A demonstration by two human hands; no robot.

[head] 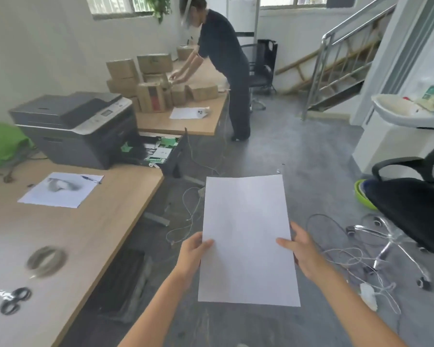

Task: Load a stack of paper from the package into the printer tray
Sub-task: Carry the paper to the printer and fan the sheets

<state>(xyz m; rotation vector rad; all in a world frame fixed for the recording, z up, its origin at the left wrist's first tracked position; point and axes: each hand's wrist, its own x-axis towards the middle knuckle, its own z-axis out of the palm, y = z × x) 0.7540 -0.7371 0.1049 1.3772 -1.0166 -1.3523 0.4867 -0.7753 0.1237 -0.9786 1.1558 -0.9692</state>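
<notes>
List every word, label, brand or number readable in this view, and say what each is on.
None can be read.
Grey printer control panel: too blurred.
Brown cardboard boxes with red label: too small.
White paper stack held by both hands: blank.
Green sign on the white cabinet: unreadable.

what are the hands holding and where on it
Both hands, left hand and right hand, hold the paper stack by its long side edges.

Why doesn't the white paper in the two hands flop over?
The paper looks flat right to its far edge, so it is probably a stack, stiffer than one sheet. The left hand and right hand pinch opposite side edges, which likely helps. The smooth sheets could slide apart if tilted.
</notes>
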